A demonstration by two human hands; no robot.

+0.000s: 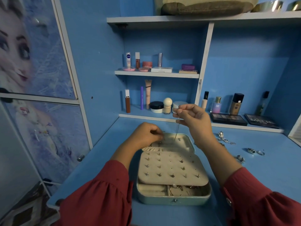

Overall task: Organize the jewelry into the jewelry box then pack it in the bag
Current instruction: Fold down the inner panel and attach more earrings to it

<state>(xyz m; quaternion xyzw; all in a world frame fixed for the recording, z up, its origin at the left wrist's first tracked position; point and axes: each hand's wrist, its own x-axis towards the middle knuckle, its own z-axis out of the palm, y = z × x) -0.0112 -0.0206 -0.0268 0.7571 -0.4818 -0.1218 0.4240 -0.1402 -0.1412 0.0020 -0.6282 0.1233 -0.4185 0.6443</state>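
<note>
While right hand point(193, 119) pinches it | chain point(177, 128) hangs vertical

A blue bench point(104, 162) carries an open jewelry box point(174, 199) near its front edge. To the right lie loose rings point(255, 151) and a silver chain point(225, 139). Two eyeshadow palettes point(244, 119) rest at the back.

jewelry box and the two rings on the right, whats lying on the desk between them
In the head view, a small silver jewelry piece lies on the desk between the jewelry box and the two rings.
</note>
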